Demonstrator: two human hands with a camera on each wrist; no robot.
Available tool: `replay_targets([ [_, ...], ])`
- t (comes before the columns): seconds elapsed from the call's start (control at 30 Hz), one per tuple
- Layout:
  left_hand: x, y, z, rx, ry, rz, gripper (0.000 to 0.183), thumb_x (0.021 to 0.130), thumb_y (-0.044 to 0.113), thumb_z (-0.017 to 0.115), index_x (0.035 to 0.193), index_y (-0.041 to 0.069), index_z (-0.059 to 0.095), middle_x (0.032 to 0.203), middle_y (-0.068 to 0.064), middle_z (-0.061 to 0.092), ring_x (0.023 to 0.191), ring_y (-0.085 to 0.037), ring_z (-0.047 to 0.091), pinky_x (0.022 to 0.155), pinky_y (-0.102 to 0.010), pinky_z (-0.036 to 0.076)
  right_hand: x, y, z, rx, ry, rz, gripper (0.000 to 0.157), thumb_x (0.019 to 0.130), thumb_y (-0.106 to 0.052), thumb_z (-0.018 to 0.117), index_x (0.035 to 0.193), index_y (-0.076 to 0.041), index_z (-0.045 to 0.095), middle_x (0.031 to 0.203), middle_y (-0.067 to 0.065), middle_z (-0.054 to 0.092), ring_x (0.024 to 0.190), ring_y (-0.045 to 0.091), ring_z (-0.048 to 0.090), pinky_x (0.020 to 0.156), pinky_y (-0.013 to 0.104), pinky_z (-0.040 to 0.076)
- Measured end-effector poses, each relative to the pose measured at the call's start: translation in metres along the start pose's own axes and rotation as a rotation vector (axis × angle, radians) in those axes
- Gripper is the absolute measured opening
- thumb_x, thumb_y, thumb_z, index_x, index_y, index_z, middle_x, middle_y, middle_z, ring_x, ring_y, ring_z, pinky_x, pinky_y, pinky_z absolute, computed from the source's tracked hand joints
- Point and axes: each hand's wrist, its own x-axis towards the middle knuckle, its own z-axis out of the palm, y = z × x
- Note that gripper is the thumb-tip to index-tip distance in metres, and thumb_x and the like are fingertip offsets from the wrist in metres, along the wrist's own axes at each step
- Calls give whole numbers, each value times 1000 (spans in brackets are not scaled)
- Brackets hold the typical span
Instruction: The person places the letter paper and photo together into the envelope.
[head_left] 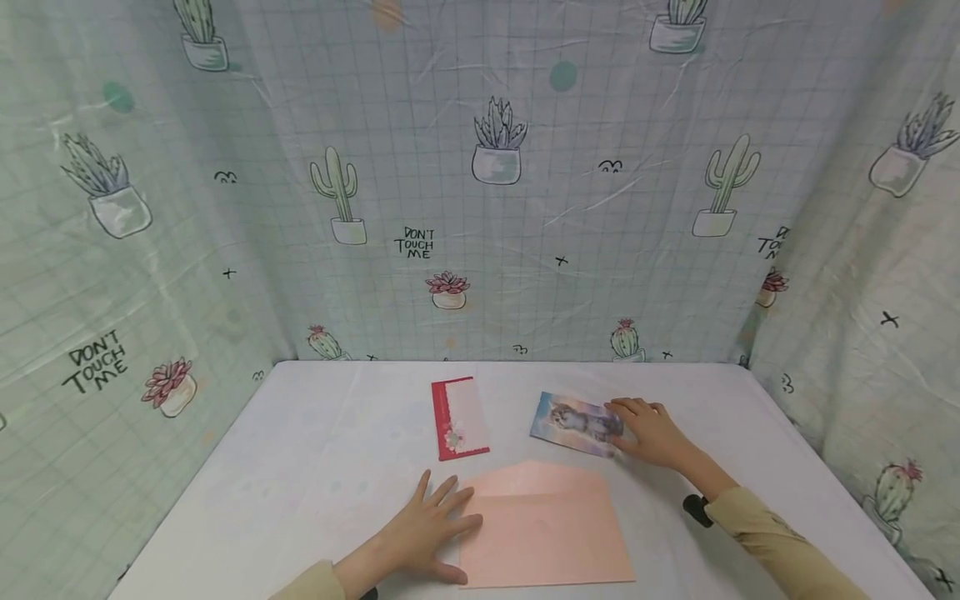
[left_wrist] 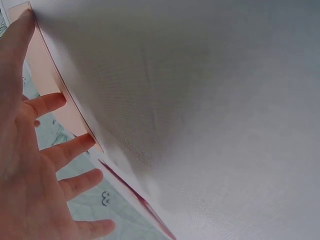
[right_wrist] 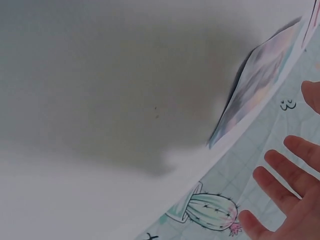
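Note:
A peach envelope lies on the table with its flap folded out toward the back. My left hand is spread at its left edge, thumb and fingertips right on the paper. The left wrist view shows that hand along the edge of the envelope, the fingers straight and apart. Behind the envelope on the right lies a card with a kitten picture. My right hand overlaps the card's right end in the head view; in the right wrist view its fingers are spread, apart from the card.
A red and white card with flowers lies behind the envelope on the left. The white table ends at the back against a curtain printed with cacti, which also hangs along both sides.

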Motion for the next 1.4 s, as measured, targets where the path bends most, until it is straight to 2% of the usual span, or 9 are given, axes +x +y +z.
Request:
replay_targets([
  [0.4,-1,0,1,-11,-17,-12,69,72,75,41,125,31,47,131,-4,47,122,-32,43,92,-60,33,14,11,10,-108,-75,11,57,78,-39,63,122,-5,51,120,14,54,110,32,48,86,58,34],
  [0.67,1,2,-4,2,-35,-14,70,71,76,40,125,32,47,132,-4,48,123,-33,43,91,-60,34,16,18,19,-236,-99,-5,54,78,-45,61,114,-5,57,105,12,59,101,31,52,85,58,35],
  [0.93,0,3,-5,4,-33,-12,70,71,76,39,124,32,48,132,-4,48,122,-33,43,91,-60,34,14,21,28,-246,-160,7,58,77,-51,57,113,-6,56,102,12,58,99,31,52,85,59,36],
  [1.4,1,3,-4,-12,-54,-34,70,71,76,39,125,33,46,133,-4,46,124,-33,41,93,-61,32,15,21,29,-295,-73,-29,62,72,-54,62,104,-2,55,94,13,47,88,30,44,76,54,40],
])
